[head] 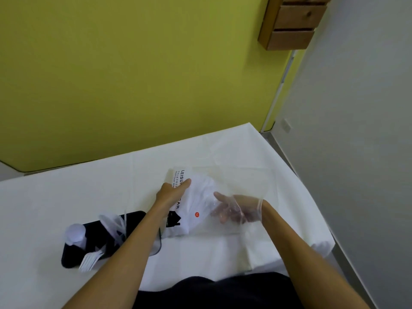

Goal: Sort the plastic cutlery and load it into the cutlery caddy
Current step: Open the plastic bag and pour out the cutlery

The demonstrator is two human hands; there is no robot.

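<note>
Hands work at a clear bag [223, 197] with a white printed card on the white table [223, 253]. The left hand [171, 192] lies flat on the card, fingers straight. The right hand [234, 210] is inside the bag, fingers loose; whether it holds anything I cannot tell. Best to keep the bag pressed down and pull gently. The black caddy [100, 239] sits to the left, long side slanting away to the right. White forks [90, 260] at its near end point toward the person; clear cutlery [116, 226] leans near its middle.

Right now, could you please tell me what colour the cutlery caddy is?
Black; the cutlery caddy shows best in the head view, the only view given.
</note>
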